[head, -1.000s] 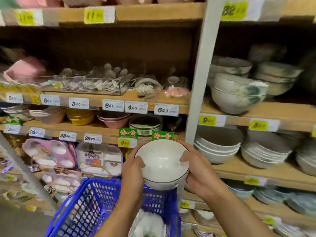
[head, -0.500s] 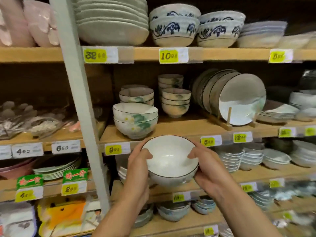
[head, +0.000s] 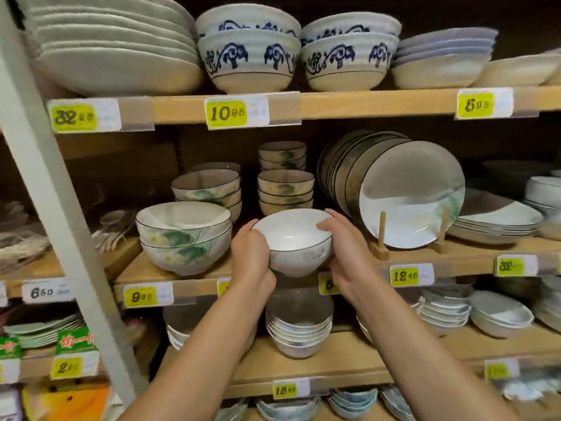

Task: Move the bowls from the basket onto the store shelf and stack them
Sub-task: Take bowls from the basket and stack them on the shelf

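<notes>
Both hands hold one white bowl (head: pixel 293 238) with a thin dark rim. The left hand (head: pixel 252 253) wraps its left side and the right hand (head: pixel 346 256) wraps its right side, with fingers curled round the wall. The bowl is up in the air, just in front of the middle shelf (head: pixel 142 270). It is between the big leafy bowls (head: pixel 185 238) and the standing plates (head: pixel 409 192). A stack of small bowls (head: pixel 285 189) sits right behind it.

The bowl looks hard, smooth and easy to break. It may be slippery, so two hands on the sides is a good hold. I think it should go down softly so it does not chip.

The shelf is flat wood. Room is tight, with dishes close on both sides. The basket is not in sight.
</notes>
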`<state>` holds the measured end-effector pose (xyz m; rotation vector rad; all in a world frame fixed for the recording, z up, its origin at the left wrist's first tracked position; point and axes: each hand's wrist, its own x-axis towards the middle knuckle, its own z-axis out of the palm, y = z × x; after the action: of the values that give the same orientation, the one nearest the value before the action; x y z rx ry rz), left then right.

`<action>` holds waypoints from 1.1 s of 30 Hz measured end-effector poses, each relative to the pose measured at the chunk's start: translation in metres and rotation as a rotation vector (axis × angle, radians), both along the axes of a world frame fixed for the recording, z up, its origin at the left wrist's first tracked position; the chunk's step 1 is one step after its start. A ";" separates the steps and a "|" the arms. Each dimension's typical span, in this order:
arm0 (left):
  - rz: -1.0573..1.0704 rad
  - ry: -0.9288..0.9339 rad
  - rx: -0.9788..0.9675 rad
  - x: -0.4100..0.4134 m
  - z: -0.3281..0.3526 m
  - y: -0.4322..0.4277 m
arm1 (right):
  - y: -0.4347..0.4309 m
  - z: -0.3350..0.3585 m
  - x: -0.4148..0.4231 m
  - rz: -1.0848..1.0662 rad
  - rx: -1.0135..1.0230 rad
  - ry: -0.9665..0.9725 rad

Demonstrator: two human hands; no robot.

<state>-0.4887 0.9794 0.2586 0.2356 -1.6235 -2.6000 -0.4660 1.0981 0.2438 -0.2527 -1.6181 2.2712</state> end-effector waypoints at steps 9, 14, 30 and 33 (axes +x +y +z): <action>-0.199 0.076 -0.064 -0.034 -0.004 0.002 | -0.003 -0.007 -0.033 -0.149 -0.026 -0.002; -0.332 0.055 -0.109 -0.046 -0.005 -0.003 | 0.016 0.001 -0.045 -0.144 -0.115 -0.114; -0.143 -0.053 0.134 -0.069 0.008 0.011 | 0.018 -0.006 -0.071 0.142 -0.144 0.017; -0.081 0.001 0.097 -0.072 0.001 0.014 | 0.003 -0.017 -0.071 0.018 0.001 0.098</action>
<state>-0.5604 0.9935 0.2592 0.1769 -1.5391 -2.7424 -0.5370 1.1014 0.2270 -0.1252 -1.5784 2.2591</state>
